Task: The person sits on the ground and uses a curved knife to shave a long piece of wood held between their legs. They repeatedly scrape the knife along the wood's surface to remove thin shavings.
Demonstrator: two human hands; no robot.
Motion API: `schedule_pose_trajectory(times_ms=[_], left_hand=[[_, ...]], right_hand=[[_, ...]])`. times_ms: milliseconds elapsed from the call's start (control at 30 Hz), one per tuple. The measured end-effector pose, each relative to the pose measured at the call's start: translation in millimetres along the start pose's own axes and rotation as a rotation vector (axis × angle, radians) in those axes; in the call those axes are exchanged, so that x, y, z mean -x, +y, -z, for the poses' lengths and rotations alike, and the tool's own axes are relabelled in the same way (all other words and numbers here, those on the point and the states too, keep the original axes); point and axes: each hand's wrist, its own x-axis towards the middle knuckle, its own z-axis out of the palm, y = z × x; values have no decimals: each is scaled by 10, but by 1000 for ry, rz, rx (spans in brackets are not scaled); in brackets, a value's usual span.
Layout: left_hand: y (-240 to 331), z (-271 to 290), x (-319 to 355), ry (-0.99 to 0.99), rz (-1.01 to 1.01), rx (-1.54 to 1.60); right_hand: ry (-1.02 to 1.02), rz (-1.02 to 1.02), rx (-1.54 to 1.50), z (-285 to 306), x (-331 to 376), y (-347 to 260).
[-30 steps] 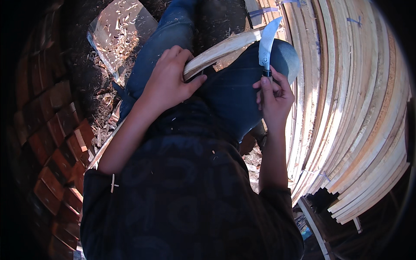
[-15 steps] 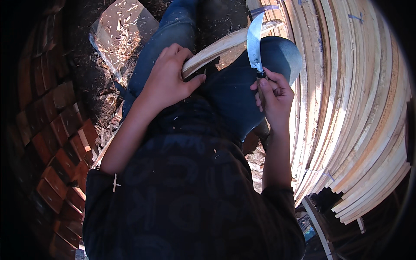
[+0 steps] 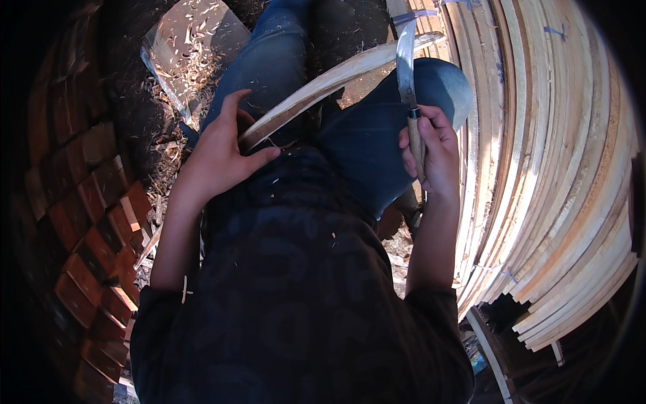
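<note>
A long, slightly curved wooden strip (image 3: pixel 323 84) slants across my lap, from near my waist up toward the far right. Its near end sits between the thumb and fingers of my left hand (image 3: pixel 219 151), which are curled loosely round it. My right hand (image 3: pixel 434 148) grips the wooden handle of a knife (image 3: pixel 406 64) above my right thigh. The curved blade points away from me and overlaps the strip's far part in view; whether they touch I cannot tell.
A large stack of pale curved wooden strips (image 3: pixel 531 148) fills the right side. Reddish-brown wooden blocks (image 3: pixel 81 283) are piled on the left. Ahead on the left, a flat board (image 3: pixel 195 40) lies covered with wood shavings. My jeans-clad legs (image 3: pixel 266 67) are spread below the strip.
My left hand has come back toward my waist and left, and the strip's near end has moved with it. The knife has shifted slightly right and turned, showing more of its handle.
</note>
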Motion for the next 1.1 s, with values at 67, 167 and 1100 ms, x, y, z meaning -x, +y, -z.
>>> schedule_pose_trajectory(times_ms=[67, 167, 1100], left_hand=[[50, 32, 87, -11, 101, 25], [-91, -50, 124, 27, -50, -176], [-357, -263, 54, 203, -147, -228]], right_hand=[[90, 159, 57, -64, -19, 20], [235, 366, 184, -67, -128, 17], [237, 379, 41, -101, -53, -26]])
